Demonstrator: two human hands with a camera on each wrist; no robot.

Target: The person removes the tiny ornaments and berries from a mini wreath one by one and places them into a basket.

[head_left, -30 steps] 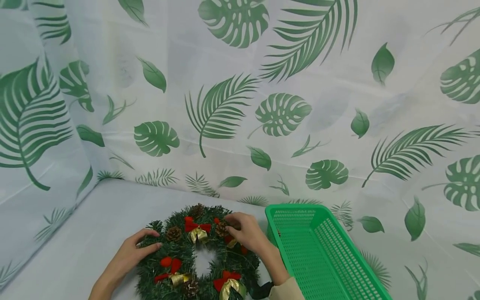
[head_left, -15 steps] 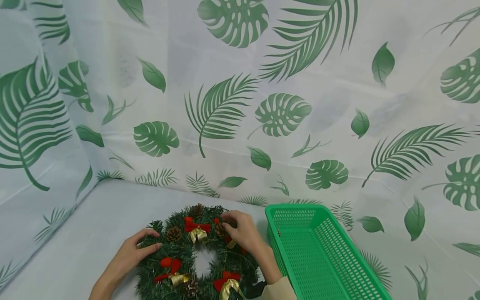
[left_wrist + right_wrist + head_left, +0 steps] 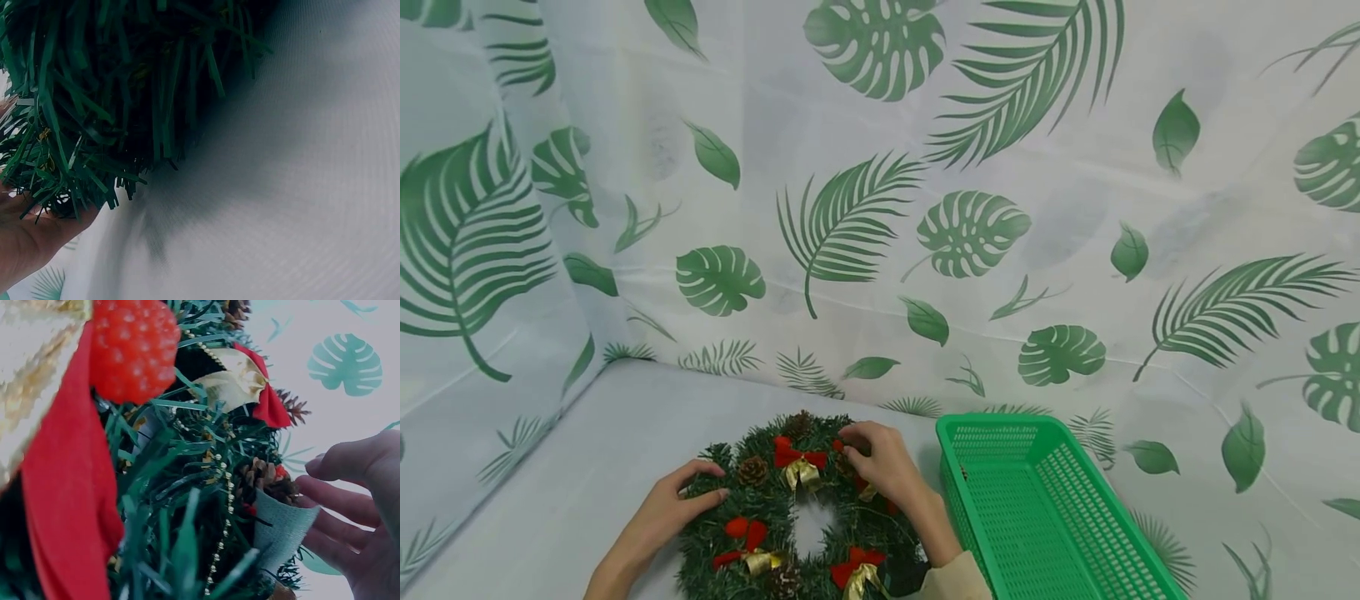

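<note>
Wreath (image 3: 797, 508) and both hands sit almost exactly where they were half a second ago; only the head view has tipped a touch, so the whole scene rides slightly lower and to the right in frame. It lies flat on the pale worktop (image 3: 587, 467), just left of a green basket (image 3: 1037, 508). The left hand (image 3: 673, 508) rests on the wreath's left rim, fingers straight and pressed lightly onto the needles, thumb arched over the outer edge. The right hand (image 3: 883, 467) is curled over the upper right part of the ring, its fingertips (image 3: 319, 487) pinching a pine cone (image 3: 265, 478) beside a small flap of grey woven cloth (image 3: 281, 531). The wreath is a bushy ring of stiff, flat plastic needles, dressed with red fabric bows (image 3: 800, 457), gold ribbon, a bumpy red berry (image 3: 134, 347), strings of tiny gold beads and brown scaly cones. The basket is rigid plastic, rectangular, its walls and floor perforated in a fine grid. A white sheet printed with green leaves (image 3: 970, 233) hangs behind.
</note>
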